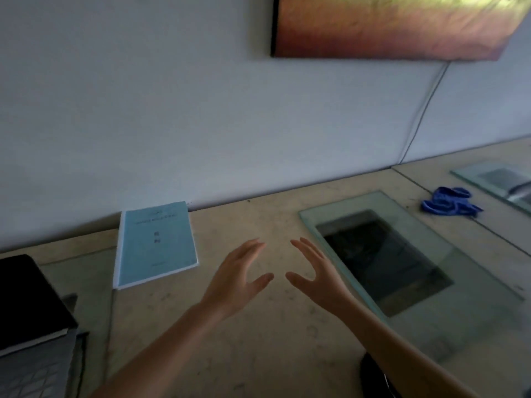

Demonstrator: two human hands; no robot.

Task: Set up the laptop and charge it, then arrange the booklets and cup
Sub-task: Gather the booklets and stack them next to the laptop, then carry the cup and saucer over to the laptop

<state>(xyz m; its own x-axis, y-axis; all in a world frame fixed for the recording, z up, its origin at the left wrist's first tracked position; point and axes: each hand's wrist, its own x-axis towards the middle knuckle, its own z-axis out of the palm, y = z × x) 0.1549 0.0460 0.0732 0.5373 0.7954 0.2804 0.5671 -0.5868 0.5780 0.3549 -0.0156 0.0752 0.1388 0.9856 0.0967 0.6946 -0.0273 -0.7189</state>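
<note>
A light blue booklet (156, 244) lies flat on the beige desk (258, 334), its top edge against the wall. My left hand (238, 278) and my right hand (316, 275) hover over the middle of the desk, palms facing each other, fingers apart, holding nothing. The booklet is to the left of my left hand. A black book-like object (27, 300) lies at the left edge on top of a grey checked thing (37, 372). No laptop or cup can be made out.
A glass panel (425, 242) over a dark recess is set in the desk right of my right hand. Blue scissors (448, 202) lie further right. A thin cable (425, 110) runs down the wall under a hung picture (396, 24). A dark round object (373, 374) sits below my right forearm.
</note>
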